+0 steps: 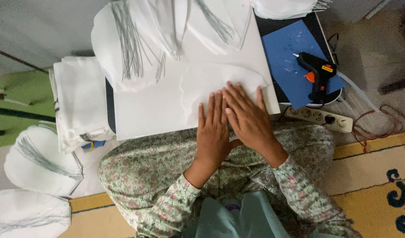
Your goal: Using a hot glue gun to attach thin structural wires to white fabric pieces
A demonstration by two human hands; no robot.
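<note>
Head view: both hands lie flat, fingers spread, gripping nothing. Left hand (pixel 214 132) & right hand (pixel 248 115) press a white petal-shaped fabric piece (pixel 211 86) onto the white board (pixel 145 110). Black glue gun (pixel 316 72) rests at 2 o'clock. Wired petals (pixel 132 39) piled at 11 look finished; this one isn't yet.

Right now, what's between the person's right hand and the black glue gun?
In the head view, between the right hand and the glue gun lies the white board's edge, then blue paper.
</note>
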